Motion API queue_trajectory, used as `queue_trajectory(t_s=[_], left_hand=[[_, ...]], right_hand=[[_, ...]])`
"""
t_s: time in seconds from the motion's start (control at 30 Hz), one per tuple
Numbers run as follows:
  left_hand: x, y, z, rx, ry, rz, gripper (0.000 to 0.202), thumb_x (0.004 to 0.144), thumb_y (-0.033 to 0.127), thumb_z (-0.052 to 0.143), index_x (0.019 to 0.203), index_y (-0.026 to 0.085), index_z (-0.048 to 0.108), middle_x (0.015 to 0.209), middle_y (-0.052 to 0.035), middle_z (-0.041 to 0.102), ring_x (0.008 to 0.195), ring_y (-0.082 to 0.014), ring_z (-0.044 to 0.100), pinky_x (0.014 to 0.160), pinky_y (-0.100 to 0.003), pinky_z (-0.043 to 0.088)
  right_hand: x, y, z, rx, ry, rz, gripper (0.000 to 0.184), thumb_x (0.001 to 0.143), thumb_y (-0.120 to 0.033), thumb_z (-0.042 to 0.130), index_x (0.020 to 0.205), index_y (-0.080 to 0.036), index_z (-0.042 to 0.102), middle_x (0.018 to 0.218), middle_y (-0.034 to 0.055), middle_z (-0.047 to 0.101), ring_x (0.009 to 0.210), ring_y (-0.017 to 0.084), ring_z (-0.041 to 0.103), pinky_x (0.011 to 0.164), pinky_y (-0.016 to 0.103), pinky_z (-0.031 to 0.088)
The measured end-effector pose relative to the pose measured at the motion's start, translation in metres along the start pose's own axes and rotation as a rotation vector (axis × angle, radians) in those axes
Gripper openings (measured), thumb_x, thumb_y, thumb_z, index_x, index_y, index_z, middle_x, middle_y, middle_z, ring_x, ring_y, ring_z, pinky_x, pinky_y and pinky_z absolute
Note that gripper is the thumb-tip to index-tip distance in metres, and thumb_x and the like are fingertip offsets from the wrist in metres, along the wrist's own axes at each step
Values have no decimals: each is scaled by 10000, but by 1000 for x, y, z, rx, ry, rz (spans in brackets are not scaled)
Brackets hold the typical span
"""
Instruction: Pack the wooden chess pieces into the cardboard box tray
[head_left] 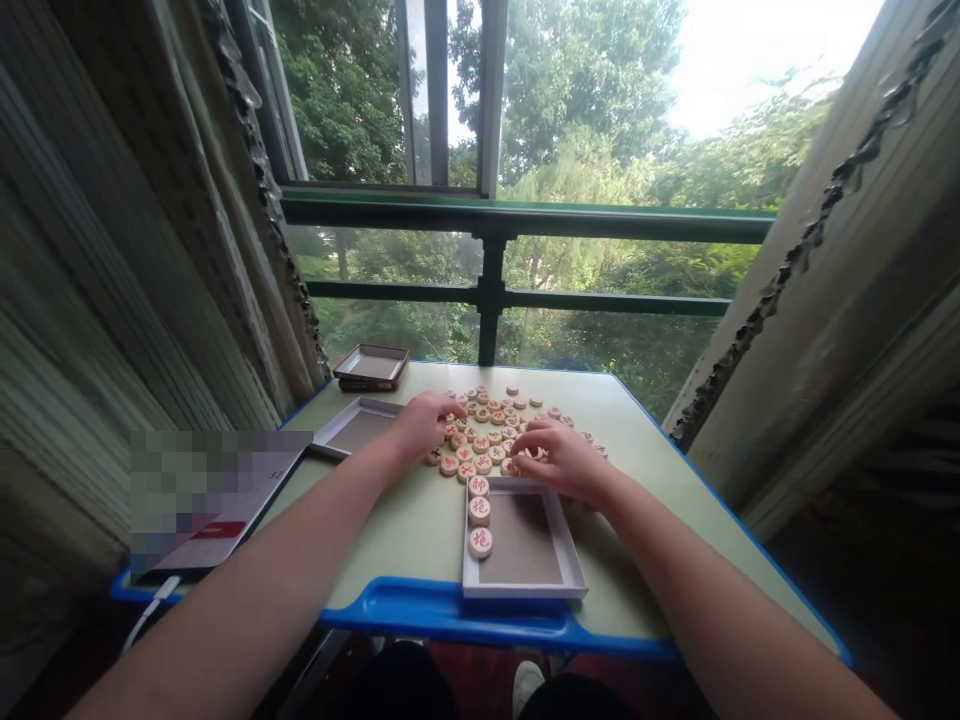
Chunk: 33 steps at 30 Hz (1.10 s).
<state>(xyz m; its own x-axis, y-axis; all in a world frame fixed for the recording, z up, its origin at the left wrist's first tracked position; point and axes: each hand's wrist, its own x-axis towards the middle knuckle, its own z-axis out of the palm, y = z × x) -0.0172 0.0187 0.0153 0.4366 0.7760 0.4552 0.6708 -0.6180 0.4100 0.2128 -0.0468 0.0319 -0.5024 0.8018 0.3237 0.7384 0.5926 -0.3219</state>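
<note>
Mid-frame, left hand (427, 425) and right hand (561, 460) over scattered chess pieces (481, 445), fingers curled, can't tell if pinching any; lower centre, shallow box (529, 535) close in, probably for short reach, three red-marked discs (480, 511) along its left wall, likely keeping them lined up.

Your blue-edged, pale green table (420, 535) carries scattered round pieces (481, 445), an open tray (529, 545) nearest you, a second tray (358, 433) leftward, stacked boxes (372, 362) and a partly blurred screen (259, 495).
</note>
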Motion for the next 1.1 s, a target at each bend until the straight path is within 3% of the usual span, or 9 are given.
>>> queue_trajectory(t_s=[0.27, 0.47, 0.63, 0.73, 0.97, 1.1], left_hand=[[-7, -2, -18, 19, -222, 7, 293, 680, 99, 467, 812, 188, 713, 867, -35, 684, 824, -170, 608, 787, -261, 471], [-9, 6, -15, -16, -360, 62, 285, 732, 250, 527, 945, 221, 714, 913, -54, 618, 809, -167, 574, 737, -255, 448], [-10, 10, -10, -11, -421, 66, 283, 760, 337, 540, 928, 184, 709, 905, -69, 592, 814, -168, 542, 737, -256, 416], [-9, 13, -8, -28, -414, 55, 272, 753, 390, 555, 849, 169, 683, 859, -55, 598, 812, -174, 536, 709, -259, 407], [-10, 19, -3, -124, -259, -38, 211, 719, 360, 602, 752, 154, 570, 744, -4, 581, 684, -134, 517, 606, -239, 384], [-9, 25, 4, -442, -165, -112, 281, 700, 377, 632, 856, 151, 574, 746, -4, 608, 668, -124, 549, 606, -244, 422]], right_hand=[[-2, -10, 1, 43, -109, -38, 116, 733, -192, 591, 748, -203, 705, 732, 24, 619, 720, 144, 536, 660, 254, 408], [-3, -12, 3, 27, -101, -64, 95, 724, -183, 604, 707, -196, 696, 686, 16, 603, 699, 134, 528, 650, 238, 399], [-4, -14, 1, 34, -105, -48, 118, 738, -201, 586, 736, -179, 702, 712, 30, 619, 708, 141, 527, 652, 248, 395], [-4, -14, 0, 46, -97, -55, 139, 747, -190, 565, 740, -171, 703, 714, 37, 626, 698, 141, 529, 653, 251, 397], [-3, -10, 2, 52, -23, -37, 157, 764, -209, 546, 725, -160, 690, 674, 31, 611, 676, 134, 520, 638, 246, 392], [-2, -7, 9, 21, 95, -32, 122, 742, -207, 579, 809, -174, 676, 689, 17, 590, 654, 126, 500, 623, 243, 384]])
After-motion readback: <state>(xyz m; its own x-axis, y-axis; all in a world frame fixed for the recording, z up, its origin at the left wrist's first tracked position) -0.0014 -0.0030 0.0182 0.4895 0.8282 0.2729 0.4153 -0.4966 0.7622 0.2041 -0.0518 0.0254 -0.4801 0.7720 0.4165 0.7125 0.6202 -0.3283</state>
